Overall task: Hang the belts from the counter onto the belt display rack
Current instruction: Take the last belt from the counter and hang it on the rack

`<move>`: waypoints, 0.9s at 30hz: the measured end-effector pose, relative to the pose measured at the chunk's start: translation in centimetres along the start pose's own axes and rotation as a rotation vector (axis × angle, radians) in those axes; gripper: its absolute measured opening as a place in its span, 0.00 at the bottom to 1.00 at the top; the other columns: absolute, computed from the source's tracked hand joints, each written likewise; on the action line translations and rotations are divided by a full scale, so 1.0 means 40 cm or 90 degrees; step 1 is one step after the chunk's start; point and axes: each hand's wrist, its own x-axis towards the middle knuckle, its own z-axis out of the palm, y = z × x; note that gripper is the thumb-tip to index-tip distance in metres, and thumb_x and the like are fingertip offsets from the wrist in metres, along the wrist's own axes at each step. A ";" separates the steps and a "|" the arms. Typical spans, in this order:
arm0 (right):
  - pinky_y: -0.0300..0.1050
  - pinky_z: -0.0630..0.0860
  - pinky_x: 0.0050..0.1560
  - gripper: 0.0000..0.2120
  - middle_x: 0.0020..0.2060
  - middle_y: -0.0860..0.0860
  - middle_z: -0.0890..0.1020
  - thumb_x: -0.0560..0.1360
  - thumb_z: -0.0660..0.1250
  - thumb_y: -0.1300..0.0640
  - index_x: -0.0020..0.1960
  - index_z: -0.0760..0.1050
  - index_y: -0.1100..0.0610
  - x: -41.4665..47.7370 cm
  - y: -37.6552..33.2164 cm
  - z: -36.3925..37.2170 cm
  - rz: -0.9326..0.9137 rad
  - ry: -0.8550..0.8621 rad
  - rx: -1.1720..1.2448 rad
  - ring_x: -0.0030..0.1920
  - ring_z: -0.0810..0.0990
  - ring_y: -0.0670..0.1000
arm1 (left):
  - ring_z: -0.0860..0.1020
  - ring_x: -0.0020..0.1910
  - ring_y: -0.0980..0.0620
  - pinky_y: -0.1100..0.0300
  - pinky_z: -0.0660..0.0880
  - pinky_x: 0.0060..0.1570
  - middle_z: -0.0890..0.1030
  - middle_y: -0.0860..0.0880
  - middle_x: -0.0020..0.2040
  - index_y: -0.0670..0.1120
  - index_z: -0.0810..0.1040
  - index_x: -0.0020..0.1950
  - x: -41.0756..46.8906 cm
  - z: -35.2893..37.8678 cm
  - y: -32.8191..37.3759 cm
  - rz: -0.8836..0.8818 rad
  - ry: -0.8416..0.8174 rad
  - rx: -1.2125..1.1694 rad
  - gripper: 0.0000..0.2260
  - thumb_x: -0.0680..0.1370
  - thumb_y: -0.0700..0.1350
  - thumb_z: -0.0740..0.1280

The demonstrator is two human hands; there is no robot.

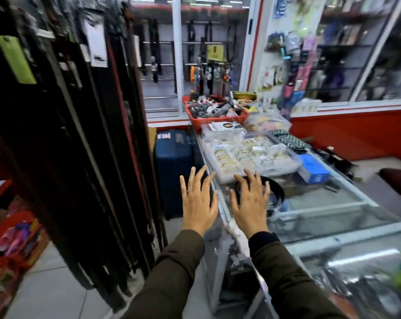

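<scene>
While both hands' fingers [249, 174] spread empty, a coiled belt [274, 187] lies on the glass counter [328, 203].

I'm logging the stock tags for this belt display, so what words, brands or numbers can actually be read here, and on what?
None can be read.
White tag on the hanging belts: dark printed mark, blurred.
Green tag: no legible print.
Yellow sign on the back wall: a dark mark, too blurred.
Blue suitcase: white sticker, too small.
Blue box on the counter: unreadable.
</scene>
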 end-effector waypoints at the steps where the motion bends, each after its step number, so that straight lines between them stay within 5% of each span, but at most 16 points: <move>1: 0.64 0.50 0.79 0.19 0.77 0.52 0.66 0.80 0.58 0.49 0.70 0.70 0.49 -0.005 0.037 -0.003 0.021 -0.009 -0.018 0.81 0.58 0.57 | 0.54 0.83 0.44 0.43 0.38 0.80 0.64 0.48 0.81 0.49 0.68 0.76 0.001 0.030 0.020 0.012 -0.020 -0.007 0.21 0.83 0.49 0.59; 5: 0.64 0.50 0.79 0.23 0.75 0.51 0.70 0.79 0.56 0.57 0.73 0.70 0.52 -0.027 0.167 -0.019 0.093 -0.079 -0.041 0.81 0.59 0.57 | 0.51 0.83 0.46 0.46 0.40 0.81 0.62 0.49 0.81 0.50 0.64 0.79 0.002 0.141 0.084 0.051 -0.149 -0.043 0.23 0.83 0.51 0.57; 12: 0.62 0.45 0.80 0.33 0.80 0.53 0.61 0.78 0.62 0.63 0.80 0.55 0.56 -0.020 0.291 -0.040 0.045 -0.398 -0.145 0.82 0.52 0.55 | 0.50 0.83 0.48 0.46 0.39 0.81 0.61 0.49 0.82 0.46 0.56 0.82 0.000 0.269 0.143 0.119 -0.423 0.029 0.30 0.84 0.59 0.54; 16: 0.66 0.45 0.79 0.26 0.73 0.53 0.70 0.78 0.62 0.63 0.75 0.65 0.54 0.000 0.322 -0.016 0.027 -0.407 -0.172 0.77 0.64 0.54 | 0.61 0.80 0.45 0.46 0.49 0.81 0.67 0.47 0.78 0.47 0.63 0.79 0.006 0.298 0.151 0.122 -0.449 0.042 0.26 0.83 0.55 0.59; 19: 0.67 0.38 0.79 0.15 0.63 0.51 0.79 0.80 0.61 0.59 0.65 0.75 0.52 0.015 0.326 -0.007 0.021 -0.375 -0.171 0.70 0.74 0.53 | 0.70 0.72 0.44 0.50 0.66 0.71 0.74 0.46 0.70 0.48 0.68 0.76 0.012 0.300 0.150 0.114 -0.428 0.040 0.23 0.82 0.52 0.63; 21: 0.64 0.36 0.79 0.11 0.59 0.51 0.81 0.81 0.61 0.56 0.60 0.78 0.52 0.023 0.320 -0.009 0.010 -0.378 -0.169 0.65 0.78 0.53 | 0.72 0.68 0.44 0.51 0.70 0.66 0.76 0.46 0.66 0.49 0.70 0.73 0.013 0.296 0.147 0.112 -0.412 0.038 0.20 0.82 0.51 0.64; 24: 0.57 0.57 0.78 0.11 0.56 0.54 0.83 0.79 0.62 0.59 0.58 0.80 0.55 0.022 0.316 -0.011 -0.021 -0.393 -0.128 0.60 0.80 0.57 | 0.74 0.64 0.44 0.52 0.69 0.64 0.78 0.46 0.62 0.48 0.75 0.67 0.006 0.283 0.142 0.102 -0.375 0.014 0.14 0.81 0.47 0.64; 27: 0.54 0.78 0.57 0.10 0.53 0.58 0.83 0.77 0.65 0.62 0.57 0.81 0.58 0.008 0.303 -0.021 -0.014 -0.397 -0.044 0.55 0.82 0.60 | 0.74 0.63 0.44 0.51 0.71 0.62 0.78 0.45 0.60 0.46 0.76 0.63 -0.013 0.266 0.134 0.073 -0.343 -0.010 0.12 0.81 0.45 0.64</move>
